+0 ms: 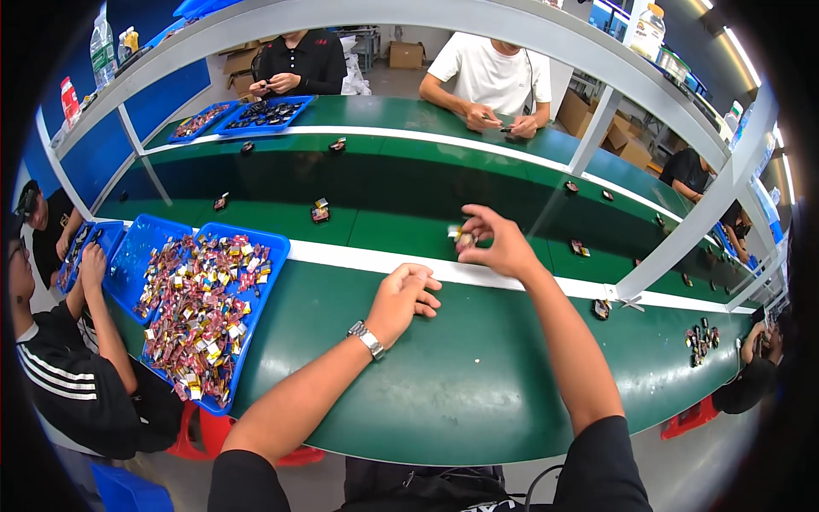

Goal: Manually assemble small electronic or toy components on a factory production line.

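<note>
Green belt [401, 230] runs just past your right hand [499, 243], whose fingertips pinch a small component [458, 234] over the white strip [341, 254], so keep that grip light and level while your left hand [405, 299], loosely curled and holding nothing, steadies you on the near bench top [444, 375].
</note>
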